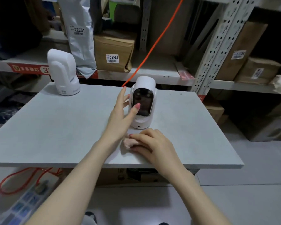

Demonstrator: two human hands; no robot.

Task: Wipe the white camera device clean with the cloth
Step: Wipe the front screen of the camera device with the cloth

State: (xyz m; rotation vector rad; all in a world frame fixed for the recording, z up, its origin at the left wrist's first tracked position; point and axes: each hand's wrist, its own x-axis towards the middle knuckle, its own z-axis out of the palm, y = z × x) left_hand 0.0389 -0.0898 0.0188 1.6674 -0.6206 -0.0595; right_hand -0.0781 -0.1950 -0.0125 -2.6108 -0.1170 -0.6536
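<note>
Storeroom shelving behind grey tabletop (pixel 55 127) | white camera device (pixel 143 103) upright, beside open, empty left hand (pixel 120 117) | right hand (pixel 150 143) curled on cloth (pixel 126 142) | risk: nudge tips device

The camera device (pixel 143 103) is smooth white plastic with a glossy black front; the desk (pixel 55 127) is matt grey; the cloth (pixel 127 142) looks soft.

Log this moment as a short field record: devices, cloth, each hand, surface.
target: white camera device with dark glossy face, upright mid-table
second device: white camera unit, far left corner, facing away
cloth: pale crumpled cloth, on table under right hand
left hand: open, fingers around the target's side
right hand: resting on cloth
surface: grey table slab
</note>
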